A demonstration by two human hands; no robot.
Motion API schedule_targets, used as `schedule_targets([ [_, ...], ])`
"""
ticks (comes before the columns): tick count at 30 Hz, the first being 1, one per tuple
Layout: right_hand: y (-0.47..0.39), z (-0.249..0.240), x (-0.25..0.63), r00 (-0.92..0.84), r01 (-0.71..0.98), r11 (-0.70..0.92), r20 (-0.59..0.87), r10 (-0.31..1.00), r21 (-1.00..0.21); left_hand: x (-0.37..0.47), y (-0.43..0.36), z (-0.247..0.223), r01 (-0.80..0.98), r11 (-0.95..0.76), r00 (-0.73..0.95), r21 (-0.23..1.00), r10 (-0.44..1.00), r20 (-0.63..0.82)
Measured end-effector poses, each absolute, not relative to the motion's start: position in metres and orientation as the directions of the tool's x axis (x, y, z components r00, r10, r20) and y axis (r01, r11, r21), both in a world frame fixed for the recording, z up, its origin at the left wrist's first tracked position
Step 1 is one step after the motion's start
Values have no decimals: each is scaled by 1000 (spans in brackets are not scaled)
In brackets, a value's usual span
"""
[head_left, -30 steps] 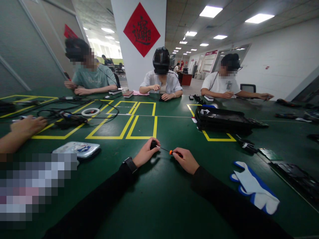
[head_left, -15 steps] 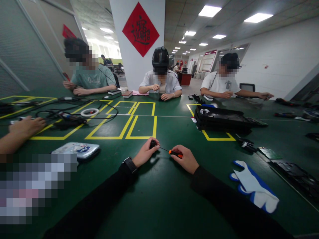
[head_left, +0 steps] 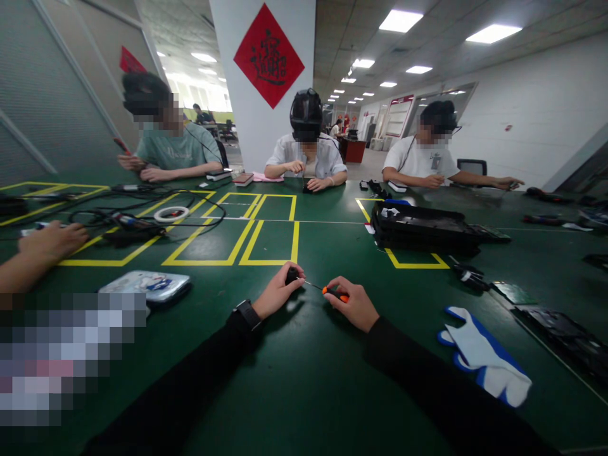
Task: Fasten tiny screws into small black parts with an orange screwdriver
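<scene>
Just ahead of me over the green table, my right hand point(head_left: 356, 305) is closed around the black and orange handle of a screwdriver point(head_left: 338, 295). Its thin shaft points left, towards a small black rounded part point(head_left: 292, 275). My left hand point(head_left: 278, 294), with a watch on the wrist, grips that part between thumb and fingers. The shaft's tip reaches the part or lies right beside it; I cannot tell whether it is inserted. Fingers hide much of the black part, so its kind is unclear.
A blue and white glove point(head_left: 489, 358) lies right of my forearm. Beyond it are a black open casing point(head_left: 422, 225) and circuit boards. To the left are a light-blue case point(head_left: 147, 287), cables, a tape roll point(head_left: 171, 215) and a co-worker's hand point(head_left: 54, 240). Several people sit around the table.
Both my hands, the screwdriver and the black part hold practically the same position. Across the table at the far left, a person's hand with a red tool has shifted slightly.
</scene>
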State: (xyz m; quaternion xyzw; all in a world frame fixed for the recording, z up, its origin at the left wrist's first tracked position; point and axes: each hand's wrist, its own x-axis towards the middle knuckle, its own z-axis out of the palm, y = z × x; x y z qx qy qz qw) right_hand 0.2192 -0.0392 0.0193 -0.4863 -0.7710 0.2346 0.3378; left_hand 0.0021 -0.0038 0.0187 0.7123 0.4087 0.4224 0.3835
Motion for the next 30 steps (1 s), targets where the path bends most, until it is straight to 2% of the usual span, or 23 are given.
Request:
schedule_targets([
  [13, -38, 20, 219, -251, 537, 507, 446, 859, -674, 2, -5, 21, 265, -328, 282, 907, 926, 252],
  [16, -39, 21, 218, -276, 537, 510, 432, 859, -672, 3, -5, 21, 262, -315, 287, 912, 928, 238],
  [22, -40, 23, 219, -327, 602, 443, 301, 896, -665, 2, -5, 22, 275, -339, 301, 900, 919, 254],
  [30, -38, 24, 218, -297, 549, 518, 427, 854, -655, 2, -4, 18, 244, -323, 286, 914, 925, 251],
])
